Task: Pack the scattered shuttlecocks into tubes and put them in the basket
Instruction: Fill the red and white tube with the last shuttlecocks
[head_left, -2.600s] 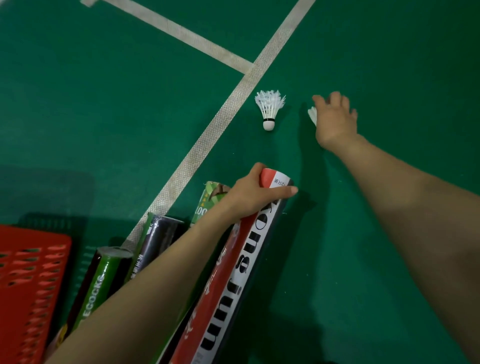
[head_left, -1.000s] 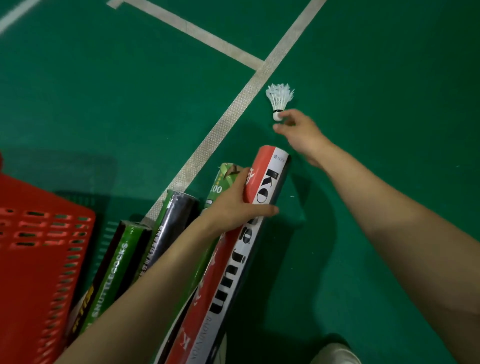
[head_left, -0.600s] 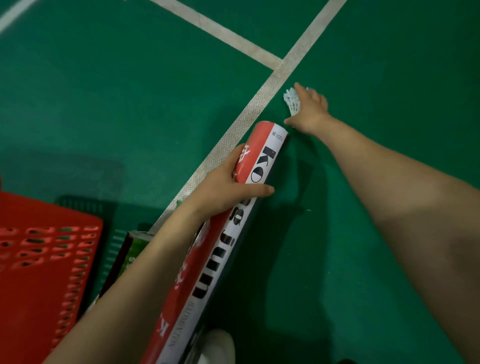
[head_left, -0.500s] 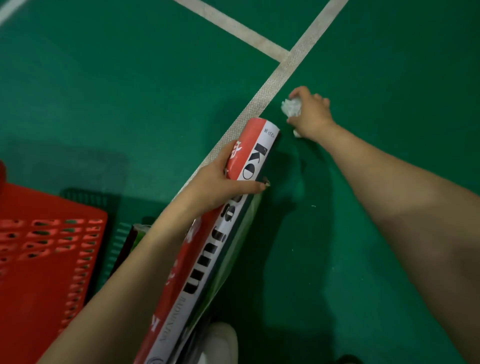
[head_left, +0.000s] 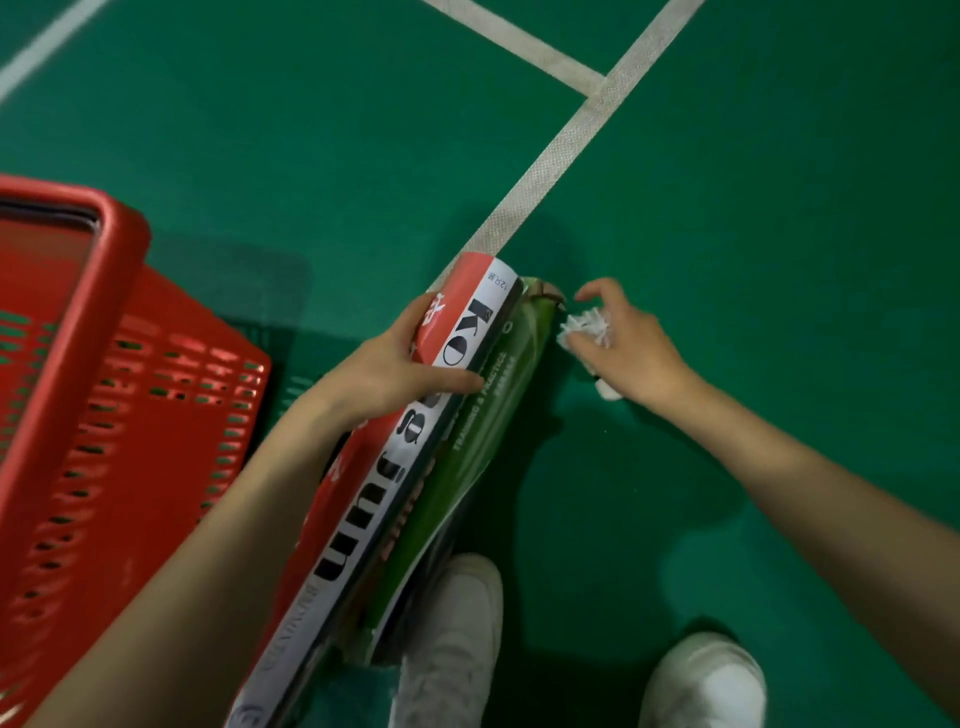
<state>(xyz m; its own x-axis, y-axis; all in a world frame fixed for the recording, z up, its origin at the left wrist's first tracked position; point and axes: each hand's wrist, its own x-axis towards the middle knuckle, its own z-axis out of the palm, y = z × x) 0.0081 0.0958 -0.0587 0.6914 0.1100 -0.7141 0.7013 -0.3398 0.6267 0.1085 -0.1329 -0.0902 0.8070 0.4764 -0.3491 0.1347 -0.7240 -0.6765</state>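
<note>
The right hand has drawn back from the white court line, where it was closing on the shuttlecock half a second ago, and now hangs beside the upper ends of the tubes with the shuttlecock lifted off the floor. More of the basket and both shoes have come into view.

At the far left stands the red basket (head_left: 130, 415), its slotted side wall facing the tubes and its thick rim running up toward the top left. Just right of it, the left hand (head_left: 395, 369) grips the red tube (head_left: 467, 332), a long tube printed in red, white and black with large black letters. The thumb lies on the tube's left side and the fingers curl across its front, a little below the upper end. The tube slants from lower left to upper right.

Against its right side lies a green tube (head_left: 498, 415), parallel to it, with its upper end open and showing a brown rim.

Just to the right of that open end is the shuttlecock (head_left: 584, 327), its white feathers bunched in the right hand (head_left: 634, 353). The fingers curl round it, the thumb and forefinger arch above the feathers, and a white cork tip shows below the palm. Whether the hand holds one shuttlecock or more cannot be told.

The white court line (head_left: 550, 161) runs from behind the tube ends up to the top right over the green court floor (head_left: 779, 260). Two white shoes (head_left: 452, 639) stand at the bottom, one under the tubes, the other further right.
</note>
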